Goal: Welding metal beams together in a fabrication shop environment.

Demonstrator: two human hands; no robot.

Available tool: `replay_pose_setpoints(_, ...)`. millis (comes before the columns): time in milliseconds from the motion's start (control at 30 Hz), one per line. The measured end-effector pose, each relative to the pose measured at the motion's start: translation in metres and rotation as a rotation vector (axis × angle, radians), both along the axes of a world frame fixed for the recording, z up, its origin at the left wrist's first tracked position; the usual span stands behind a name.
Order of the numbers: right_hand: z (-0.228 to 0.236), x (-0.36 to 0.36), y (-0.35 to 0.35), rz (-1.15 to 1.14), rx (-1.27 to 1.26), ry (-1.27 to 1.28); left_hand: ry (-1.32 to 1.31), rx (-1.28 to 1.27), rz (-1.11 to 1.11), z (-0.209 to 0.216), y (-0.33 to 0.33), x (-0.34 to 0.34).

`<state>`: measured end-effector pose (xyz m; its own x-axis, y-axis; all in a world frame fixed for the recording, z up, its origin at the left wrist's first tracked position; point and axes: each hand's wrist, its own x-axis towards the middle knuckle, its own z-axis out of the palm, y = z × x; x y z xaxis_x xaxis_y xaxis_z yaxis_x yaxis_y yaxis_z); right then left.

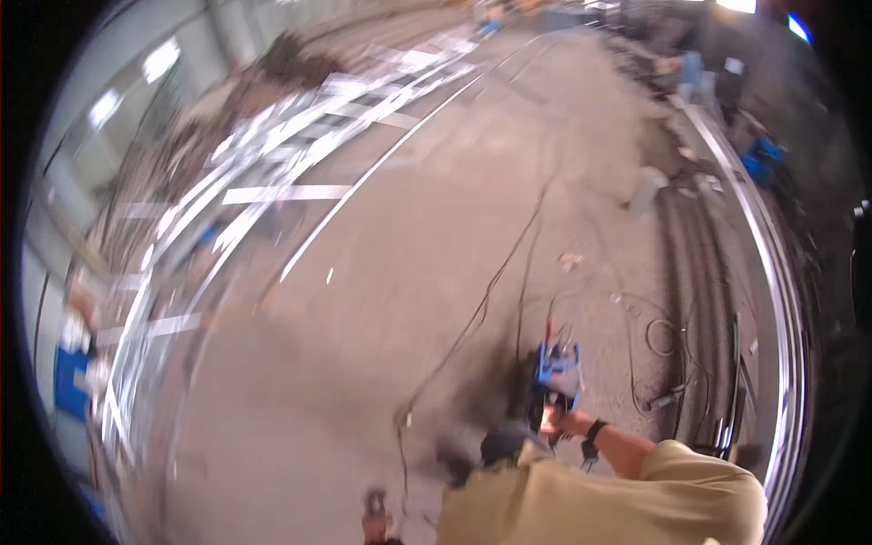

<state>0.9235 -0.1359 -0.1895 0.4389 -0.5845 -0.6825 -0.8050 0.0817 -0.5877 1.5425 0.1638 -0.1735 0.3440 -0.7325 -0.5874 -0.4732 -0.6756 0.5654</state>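
My right hand (565,422), with a black band on the wrist, reaches forward beside my tan-trousered leg. Its fingers curl at the near end of a blue-and-black box-shaped machine (559,365), which has a red part and leads at its far end. Blur hides the exact grip and whether the machine touches the floor. At the lower edge, my left hand (377,530) shows only in part, closed around a small dark metal tool (375,500) that points forward. The tool's kind is too blurred to make out.
Dark cables (486,300) run along the brown floor (345,363). Long shiny metal bars (309,163) lie on the left. A long metal rail (758,227) borders the right, with a coiled cable (661,336) near it. A blue object (73,377) stands far left.
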Motion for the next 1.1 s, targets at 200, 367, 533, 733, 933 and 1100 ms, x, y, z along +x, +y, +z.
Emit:
replay_pose_setpoints(200, 0.123, 0.099, -0.084, -0.535, 0.063, -0.032, 0.465, -0.16, 0.328, 0.017, -0.194, 0.036)
replay_pose_setpoints(367, 0.072, 0.078, -0.124, -0.646, 0.042, -0.023, 0.225, 0.013, 0.037, -0.046, -0.321, 0.041)
replay_pose_setpoints(533, -0.056, -0.007, -0.081, -0.906, 0.099, 0.025, 0.227, 0.015, -0.109, -0.04, -0.486, 0.019)
replay_pose_setpoints(733, -0.026, -0.053, -0.209, -0.821, 0.227, 0.41, 0.188, 0.018, -0.292, -0.011, -0.676, -0.018)
replay_pose_setpoints(933, 0.04, -0.04, -0.412, -1.142, 0.102, 0.343, 0.198, 0.067, -0.454, -0.003, -0.839, -0.084)
replay_pose_setpoints(1100, 0.039, -0.035, -0.545, -1.337, 0.147, -0.051, 0.182, 0.085, -0.587, -0.014, -1.002, -0.111)
